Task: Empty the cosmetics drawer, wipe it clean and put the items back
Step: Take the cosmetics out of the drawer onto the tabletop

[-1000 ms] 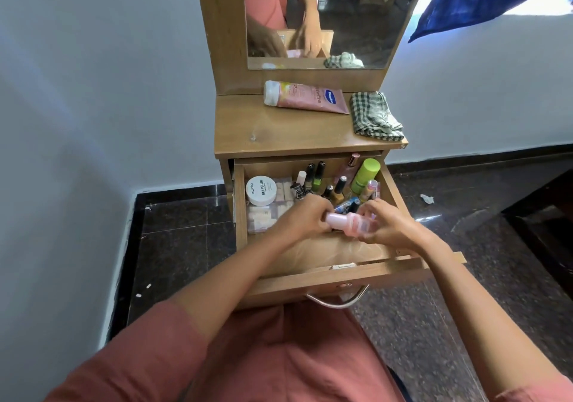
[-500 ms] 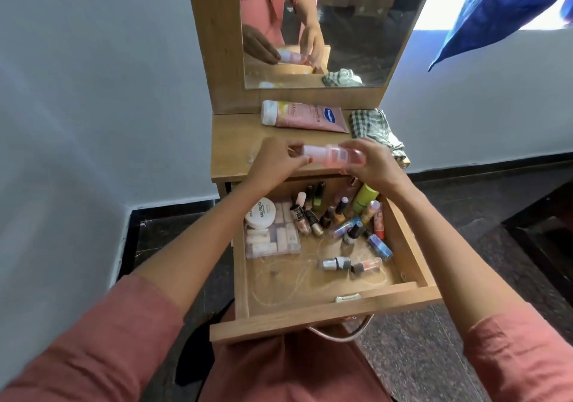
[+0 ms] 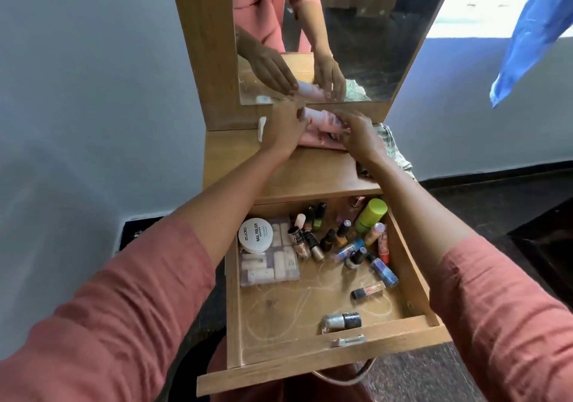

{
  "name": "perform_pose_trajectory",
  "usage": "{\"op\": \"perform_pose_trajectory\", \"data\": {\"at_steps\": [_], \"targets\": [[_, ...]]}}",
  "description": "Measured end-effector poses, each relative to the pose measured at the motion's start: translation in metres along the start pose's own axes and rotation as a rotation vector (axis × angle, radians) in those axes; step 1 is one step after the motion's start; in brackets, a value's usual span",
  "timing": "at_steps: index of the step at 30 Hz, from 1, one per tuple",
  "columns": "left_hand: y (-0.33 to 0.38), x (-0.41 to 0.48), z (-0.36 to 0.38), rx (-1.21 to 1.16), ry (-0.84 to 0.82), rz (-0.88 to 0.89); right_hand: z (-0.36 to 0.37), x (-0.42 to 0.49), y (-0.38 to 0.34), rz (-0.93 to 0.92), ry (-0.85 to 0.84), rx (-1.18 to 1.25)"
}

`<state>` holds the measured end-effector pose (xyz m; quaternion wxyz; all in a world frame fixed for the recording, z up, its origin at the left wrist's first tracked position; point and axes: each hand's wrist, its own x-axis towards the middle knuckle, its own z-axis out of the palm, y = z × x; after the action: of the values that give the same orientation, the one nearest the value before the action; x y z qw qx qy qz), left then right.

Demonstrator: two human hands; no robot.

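The wooden drawer [image 3: 412, 277] stands pulled out below the dresser top [image 3: 310, 172]. It holds a white nail polish jar [image 3: 255, 235], a clear compartment box [image 3: 269, 265], a lime green bottle [image 3: 370, 215] and several nail polish bottles [image 3: 342, 321]. Both hands are up at the back of the dresser top, just under the mirror. My left hand [image 3: 283, 130] and my right hand [image 3: 359, 135] each grip one end of a small pink bottle [image 3: 322, 119], held lying sideways above the pink tube [image 3: 316, 141].
A checked cloth [image 3: 393, 147] lies at the right end of the dresser top, partly behind my right wrist. The mirror [image 3: 356, 29] reflects my hands. A white wall is on the left, dark tiled floor [image 3: 496, 200] on the right, and a blue cloth [image 3: 533, 29] hangs top right.
Both hands lifted the pink bottle out of the drawer and carried it up and back to the rear of the dresser top, over the pink tube.
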<state>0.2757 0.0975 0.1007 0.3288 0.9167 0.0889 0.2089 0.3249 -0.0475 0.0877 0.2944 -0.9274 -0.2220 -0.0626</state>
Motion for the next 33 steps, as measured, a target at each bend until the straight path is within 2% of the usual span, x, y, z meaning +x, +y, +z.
{"op": "perform_pose_trajectory", "data": {"at_steps": [6, 11, 16, 27, 33], "targets": [[-0.003, 0.012, 0.008, 0.112, 0.0, -0.001, 0.011, 0.012, 0.006, 0.064, 0.007, -0.041], [-0.006, 0.015, 0.011, 0.104, 0.011, -0.002, 0.017, 0.018, 0.006, 0.131, 0.134, -0.146], [-0.008, 0.014, 0.009, 0.066, 0.035, -0.01, 0.017, 0.019, 0.002, 0.177, 0.099, -0.034], [-0.005, -0.009, 0.0, 0.008, 0.065, 0.051, 0.007, 0.0, 0.005, 0.12, 0.125, 0.077], [0.002, -0.048, -0.005, -0.119, 0.021, 0.144, 0.001, -0.027, 0.003, 0.02, 0.169, 0.062]]}}
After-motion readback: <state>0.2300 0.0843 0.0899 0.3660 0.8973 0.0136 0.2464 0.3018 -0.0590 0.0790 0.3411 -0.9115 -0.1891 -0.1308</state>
